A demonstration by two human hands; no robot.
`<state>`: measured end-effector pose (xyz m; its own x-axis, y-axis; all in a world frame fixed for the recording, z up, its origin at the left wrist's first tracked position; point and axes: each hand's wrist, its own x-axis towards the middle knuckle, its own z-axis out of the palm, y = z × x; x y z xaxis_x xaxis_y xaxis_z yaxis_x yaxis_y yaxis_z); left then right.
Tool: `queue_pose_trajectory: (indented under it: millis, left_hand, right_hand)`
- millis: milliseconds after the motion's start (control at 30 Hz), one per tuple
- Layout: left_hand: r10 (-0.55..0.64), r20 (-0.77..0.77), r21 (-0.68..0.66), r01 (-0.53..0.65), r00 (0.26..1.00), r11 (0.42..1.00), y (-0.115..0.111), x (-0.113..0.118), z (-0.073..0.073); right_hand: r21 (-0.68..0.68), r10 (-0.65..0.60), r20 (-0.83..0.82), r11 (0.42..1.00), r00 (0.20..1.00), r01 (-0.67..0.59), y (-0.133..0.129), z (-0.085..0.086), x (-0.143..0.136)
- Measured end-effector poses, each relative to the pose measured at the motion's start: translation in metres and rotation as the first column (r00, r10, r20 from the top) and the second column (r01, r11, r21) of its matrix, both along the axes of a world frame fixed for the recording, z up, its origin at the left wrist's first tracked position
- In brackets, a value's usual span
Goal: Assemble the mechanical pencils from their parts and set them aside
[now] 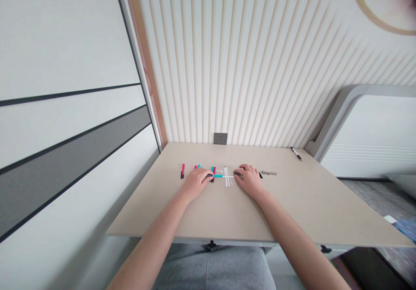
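Above the middle of the beige desk (227, 212), my left hand (197, 181) pinches a blue tube (218, 176) with a black end. A thin white stick runs from the tube toward my right hand (249, 180), whose fingers are bent round the stick's far end; a small dark piece shows by the fingertips. Several white strips (226, 177) lie between my hands. Red and blue pieces with black ends lie behind and beside my left hand, partly hidden. Small clear pieces (219, 171) sit just behind the blue tube.
A pink and black tube (183, 171) lies at the left. A row of small dark pieces (269, 173) is right of my right hand, with a black object partly hidden beside it. A black and white pen (296, 154) lies at the back right. A socket (220, 138) is on the wall.
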<state>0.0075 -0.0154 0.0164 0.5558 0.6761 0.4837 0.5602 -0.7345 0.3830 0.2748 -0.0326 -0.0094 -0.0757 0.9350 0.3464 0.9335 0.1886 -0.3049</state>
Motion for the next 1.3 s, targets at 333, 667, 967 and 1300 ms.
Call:
queue_pose_trajectory:
  millis: [333, 667, 967, 1300]
  left_hand:
    - [-0.01, -0.025, -0.021, 0.01, 1.0, 1.0, -0.002, 0.001, 0.002]
    - [0.018, -0.019, -0.01, -0.018, 1.0, 1.0, -0.001, 0.0, 0.001]
    - [0.057, -0.006, -0.005, -0.057, 0.998, 0.998, -0.001, -0.001, 0.001]
    - [0.045, 0.007, -0.01, -0.045, 0.999, 0.999, 0.0, 0.0, 0.0]
  right_hand:
    - [0.011, 0.042, -0.087, 0.999, 0.995, -0.042, 0.004, 0.0, 0.0]
    - [0.003, 0.08, -0.657, 0.995, 0.749, -0.104, 0.003, 0.004, 0.0]
    - [-0.021, 0.091, -0.922, 0.958, 0.376, -0.284, -0.002, 0.016, -0.003]
    - [-0.023, 0.094, -0.934, 0.947, 0.345, -0.32, -0.003, 0.014, -0.007]
